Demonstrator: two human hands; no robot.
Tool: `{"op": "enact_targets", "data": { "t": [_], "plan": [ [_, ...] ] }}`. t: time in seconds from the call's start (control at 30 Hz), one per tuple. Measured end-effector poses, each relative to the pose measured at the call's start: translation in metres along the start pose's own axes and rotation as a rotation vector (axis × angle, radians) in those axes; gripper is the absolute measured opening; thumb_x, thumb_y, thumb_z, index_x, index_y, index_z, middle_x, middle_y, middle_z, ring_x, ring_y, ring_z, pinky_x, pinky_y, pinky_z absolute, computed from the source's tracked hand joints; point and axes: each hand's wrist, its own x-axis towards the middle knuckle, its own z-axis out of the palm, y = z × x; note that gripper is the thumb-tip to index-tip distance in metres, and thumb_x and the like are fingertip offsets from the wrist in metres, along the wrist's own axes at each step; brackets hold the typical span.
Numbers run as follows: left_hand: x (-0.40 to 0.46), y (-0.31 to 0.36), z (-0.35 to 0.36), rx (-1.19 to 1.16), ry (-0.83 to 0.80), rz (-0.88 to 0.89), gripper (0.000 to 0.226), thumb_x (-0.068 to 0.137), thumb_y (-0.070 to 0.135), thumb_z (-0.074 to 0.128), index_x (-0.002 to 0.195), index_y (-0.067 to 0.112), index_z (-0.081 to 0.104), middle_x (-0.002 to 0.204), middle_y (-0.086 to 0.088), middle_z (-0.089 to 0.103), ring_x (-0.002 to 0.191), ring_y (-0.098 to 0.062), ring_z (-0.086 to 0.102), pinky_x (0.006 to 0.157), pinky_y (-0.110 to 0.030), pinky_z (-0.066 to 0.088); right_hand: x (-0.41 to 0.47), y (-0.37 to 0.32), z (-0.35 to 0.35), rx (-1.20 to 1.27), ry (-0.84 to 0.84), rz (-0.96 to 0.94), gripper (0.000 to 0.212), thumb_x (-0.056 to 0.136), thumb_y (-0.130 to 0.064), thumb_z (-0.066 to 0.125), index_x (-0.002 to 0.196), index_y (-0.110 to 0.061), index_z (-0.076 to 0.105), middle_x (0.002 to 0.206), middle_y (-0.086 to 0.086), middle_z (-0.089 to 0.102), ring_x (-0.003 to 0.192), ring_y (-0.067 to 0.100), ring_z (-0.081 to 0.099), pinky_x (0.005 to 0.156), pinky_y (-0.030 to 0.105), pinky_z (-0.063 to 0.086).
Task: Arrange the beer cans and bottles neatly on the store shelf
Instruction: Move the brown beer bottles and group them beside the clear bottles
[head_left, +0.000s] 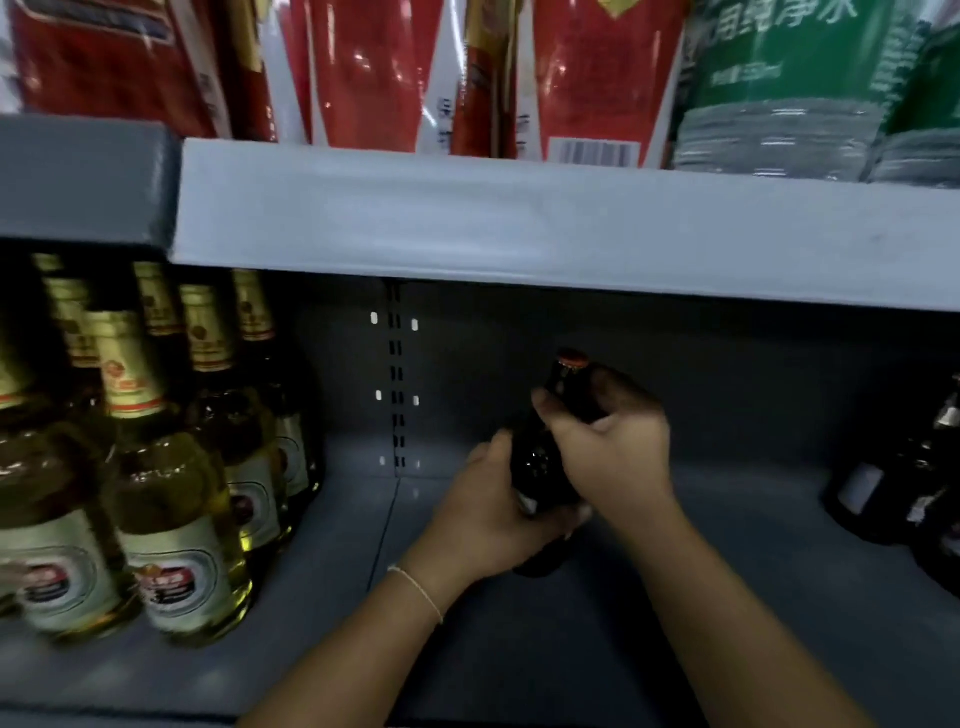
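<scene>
A dark bottle (543, 467) is held with both hands over the middle of the lower shelf (649, 597). The left hand (493, 514) is wrapped round the lower body, thumb up the near side, probably to take the weight and steer the base. The right hand (618, 447) is curled round the neck and shoulder just below the red cap (572, 358), probably to keep the bottle upright while it is set down. The bottle is tilted slightly, cap leaning back and right. Whether the base is touching the shelf cannot be told, as it is hidden by the left hand and wrist.

The open middle stretch looks like the intended spot. On the left, pale bottles (171, 493) with gold necks are grouped in rows several deep, labels outward, so that side reads as already arranged. At the far right, more dark bottles (893, 483) are standing near the edge of view, blurred; the held bottle appears to match them and is well apart from both groups. It is judged that a new row is being started, or that the bottle is headed toward the dark group.

No cans are seen. On the upper shelf (519, 218), red packs (587, 78) and green-labelled water (779, 83) are stacked, unrelated to the task.

A thin bracelet (415, 587) is worn on the left wrist.
</scene>
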Motion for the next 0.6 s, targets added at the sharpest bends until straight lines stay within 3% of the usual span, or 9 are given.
{"op": "enact_targets", "data": {
  "t": [0.1,0.2,0.33,0.43,0.6],
  "plan": [
    [-0.001,-0.025,-0.022,0.043,0.04,-0.02,0.078,0.051,0.073,0.071,0.116,0.039,0.043,0.115,0.011,0.055,0.104,-0.003,0.057,0.086,-0.03,0.054,-0.002,-0.005,0.032,0.011,-0.022,0.001,0.013,0.078,-0.024,0.08,0.085,-0.027,0.069,0.078,-0.01,0.071,0.073,0.003,0.068,0.069,0.02,0.054],
    [-0.001,-0.047,-0.036,0.071,0.059,-0.048,0.081,0.052,0.073,0.072,0.118,0.04,0.04,0.111,0.01,0.057,0.099,-0.003,0.058,0.084,-0.03,0.054,-0.004,-0.007,0.059,-0.028,-0.026,-0.024,0.014,0.079,-0.027,0.08,0.085,-0.027,0.067,0.078,-0.014,0.069,0.072,0.0,0.066,0.065,0.012,0.05],
    [0.003,-0.068,-0.052,0.114,0.086,-0.073,0.08,0.057,0.065,0.075,0.122,0.033,0.041,0.114,0.009,0.056,0.106,-0.007,0.053,0.087,-0.028,0.051,-0.004,-0.004,0.085,-0.13,-0.035,0.031,0.023,0.079,-0.038,0.079,0.086,-0.019,0.067,0.075,-0.011,0.069,0.071,0.006,0.068,0.064,0.024,0.054],
    [0.007,-0.078,-0.057,0.123,0.147,-0.106,0.091,0.049,0.072,0.071,0.124,0.03,0.041,0.117,0.01,0.055,0.112,-0.01,0.05,0.09,-0.033,0.05,-0.004,-0.002,0.097,-0.147,-0.009,0.048,0.028,0.076,-0.041,0.08,0.092,-0.021,0.067,0.077,-0.011,0.07,0.073,0.009,0.069,0.071,0.031,0.057],
    [0.008,-0.088,-0.06,0.03,0.184,-0.052,0.081,0.052,0.068,0.067,0.12,0.029,0.047,0.113,0.011,0.055,0.11,-0.01,0.051,0.09,-0.035,0.049,-0.002,-0.003,0.111,-0.2,-0.015,0.087,0.032,0.074,-0.048,0.08,0.091,-0.026,0.065,0.077,-0.017,0.067,0.077,0.008,0.068,0.075,0.029,0.056]
  ]
}}
